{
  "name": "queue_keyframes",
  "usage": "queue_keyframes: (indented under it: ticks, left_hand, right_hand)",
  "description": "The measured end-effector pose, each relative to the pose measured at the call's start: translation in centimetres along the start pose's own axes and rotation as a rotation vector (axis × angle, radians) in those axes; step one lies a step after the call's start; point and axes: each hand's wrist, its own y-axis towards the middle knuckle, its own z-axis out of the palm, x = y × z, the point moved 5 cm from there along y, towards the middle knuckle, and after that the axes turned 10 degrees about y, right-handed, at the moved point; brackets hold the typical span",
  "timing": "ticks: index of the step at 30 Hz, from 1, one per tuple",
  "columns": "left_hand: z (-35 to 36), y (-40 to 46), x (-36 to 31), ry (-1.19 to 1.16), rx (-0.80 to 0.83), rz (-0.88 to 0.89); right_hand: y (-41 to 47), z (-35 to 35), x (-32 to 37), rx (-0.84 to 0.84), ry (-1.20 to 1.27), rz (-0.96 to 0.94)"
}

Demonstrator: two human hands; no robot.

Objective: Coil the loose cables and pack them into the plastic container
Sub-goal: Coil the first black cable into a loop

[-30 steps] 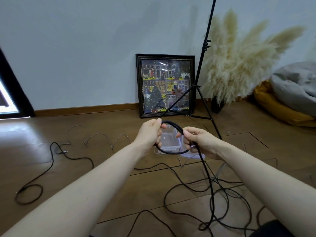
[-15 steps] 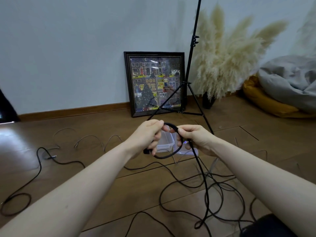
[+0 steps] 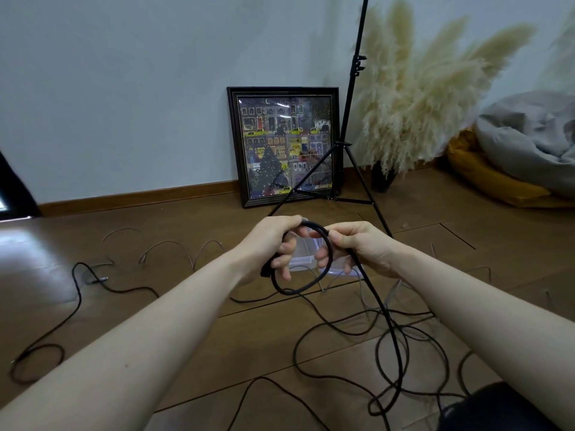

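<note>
Black cable [image 3: 323, 275] looped between left hand [image 3: 273, 244] and right hand [image 3: 357, 247], above clear container [image 3: 303, 259]

A room in a home is shown: a wooden floor [image 3: 155, 237] with a skirting board is seen, a framed picture [image 3: 284, 144] is leant against the pale wall, and pampas grass [image 3: 413, 98] and a beanbag [image 3: 529, 141] are set beside it.

I count two hands: left hand [image 3: 273, 244] and right hand [image 3: 361, 247]. One clear plastic container [image 3: 303, 259]. At least two black cables: one [image 3: 326, 244] held in a loop, one [image 3: 77, 293] on the floor. Several thin pale cables [image 3: 168, 244]; exact number indeterminate. One framed picture [image 3: 284, 144]. One tripod stand [image 3: 351, 119].
</note>
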Motion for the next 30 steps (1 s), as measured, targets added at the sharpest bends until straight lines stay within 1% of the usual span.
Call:
queue_keyframes:
  ticks: [2,5,7,9,10,12,14,17,20,24,30]
  left_hand:
    - [-0.2,0.0,-0.2,-0.014,-0.023,0.033]
    - [-0.5,0.2,0.0,-0.069,-0.085,0.005]
    - [-0.4,0.4,0.0,-0.013,-0.135,0.029]
    - [0.0,0.2,-0.5,0.087,-0.15,0.122]
    - [0.5,-0.1,-0.9,0.1,-0.129,0.175]
    - [1.4,-0.5,-1.5,0.052,-0.068,0.254]
    - [1.7,-0.6,-1.9,0.024,-0.105,0.274]
    - [0.9,-0.3,-1.8,0.068,-0.246,0.217]
    - [0.3,-0.3,-1.7,0.065,-0.247,0.186]
    - [0.0,-0.3,-1.4,0.093,-0.22,0.192]
    - [-1.0,-0.2,-0.5,0.116,-0.342,0.155]
  right_hand:
    - [0.0,0.0,0.1,-0.001,-0.007,0.0]
    - [0.2,0.4,0.0,-0.009,-0.01,-0.004]
    - [0.6,0.4,0.0,-0.093,-0.048,-0.053]
    - [1.0,0.0,0.3,-0.221,-0.064,-0.123]
    - [1.1,-0.3,0.4,-0.268,-0.041,-0.146]
    - [1.3,-0.5,0.6,-0.303,0.03,-0.168]
    - [1.4,-0.4,0.7,-0.293,0.067,-0.167]
    - [1.7,0.1,0.5,-0.282,0.041,-0.159]
    - [1.7,0.4,0.3,-0.294,-0.028,-0.164]
    - [1.6,0.4,0.2,-0.284,-0.038,-0.153]
    - [1.1,0.5,-0.4,-0.198,0.015,-0.063]
